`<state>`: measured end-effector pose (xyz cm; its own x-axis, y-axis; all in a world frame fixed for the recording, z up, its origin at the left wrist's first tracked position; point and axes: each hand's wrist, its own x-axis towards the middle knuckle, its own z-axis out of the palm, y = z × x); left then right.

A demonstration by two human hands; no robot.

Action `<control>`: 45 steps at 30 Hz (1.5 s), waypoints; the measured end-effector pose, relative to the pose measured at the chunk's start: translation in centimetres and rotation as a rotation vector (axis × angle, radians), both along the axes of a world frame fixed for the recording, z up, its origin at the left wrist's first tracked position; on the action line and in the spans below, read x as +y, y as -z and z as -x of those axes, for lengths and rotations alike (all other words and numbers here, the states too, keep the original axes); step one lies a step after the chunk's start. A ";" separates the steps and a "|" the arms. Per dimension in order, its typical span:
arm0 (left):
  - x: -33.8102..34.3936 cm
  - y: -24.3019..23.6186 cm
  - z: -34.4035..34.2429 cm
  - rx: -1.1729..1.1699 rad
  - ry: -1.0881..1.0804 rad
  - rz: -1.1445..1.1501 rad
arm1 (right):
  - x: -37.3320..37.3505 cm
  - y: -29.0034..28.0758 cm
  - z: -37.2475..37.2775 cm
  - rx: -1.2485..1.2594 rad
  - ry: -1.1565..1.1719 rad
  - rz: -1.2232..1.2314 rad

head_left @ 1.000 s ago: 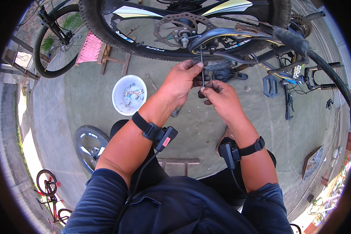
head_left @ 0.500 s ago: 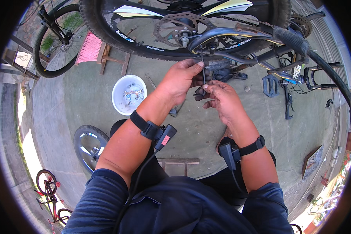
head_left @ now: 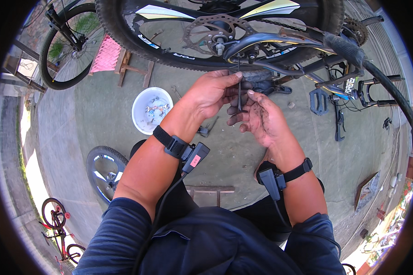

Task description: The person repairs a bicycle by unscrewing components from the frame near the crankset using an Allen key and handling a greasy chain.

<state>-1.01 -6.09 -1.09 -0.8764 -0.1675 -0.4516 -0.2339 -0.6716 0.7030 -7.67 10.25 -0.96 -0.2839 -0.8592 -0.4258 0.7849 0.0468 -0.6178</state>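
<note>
A thin dark rod with a bent lower end, like a hex key [head_left: 239,94], stands upright below the bicycle frame [head_left: 280,68]. My left hand [head_left: 211,94] is closed on its upper part, thumb pressed against the shaft. The rod's tip reaches up to the frame tube near the wheel axle; what it meets there is too small to make out. My right hand [head_left: 264,117] is open, palm up and smudged dark, its thumb off the rod. Its fingers lie around the bent lower end, apparently touching it. A wheel [head_left: 170,59] with a disc brake rotor [head_left: 195,39] is just beyond.
A white bucket [head_left: 136,120] holding tools stands left of my left hand. Nearby are a wooden stool with pink webbing [head_left: 106,57] and a loose wheel [head_left: 96,172]. A pedal [head_left: 318,101] and a brake lever [head_left: 339,124] are on the right. A red bicycle [head_left: 58,231] stands far left.
My right hand has let go of the rod's lower end, turning palm up with its thumb lifted away. My left hand keeps its hold in nearly the same place.
</note>
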 end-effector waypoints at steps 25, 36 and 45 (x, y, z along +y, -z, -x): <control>0.3 0.0 0.2 -0.029 -0.009 -0.073 | -0.8 -0.2 -0.5 -0.033 0.037 -0.014; 1.0 -0.9 0.3 -0.050 0.010 -0.069 | -0.9 0.2 -0.6 0.099 0.145 -0.082; 0.3 0.3 0.3 0.059 0.025 -0.104 | -0.7 -0.1 -0.2 -0.003 0.064 -0.010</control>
<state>-1.26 -5.75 -1.40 -0.9054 -0.1003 -0.4124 -0.2115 -0.7358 0.6433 -7.52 9.55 -0.85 -0.3367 -0.8352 -0.4348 0.7881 0.0027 -0.6155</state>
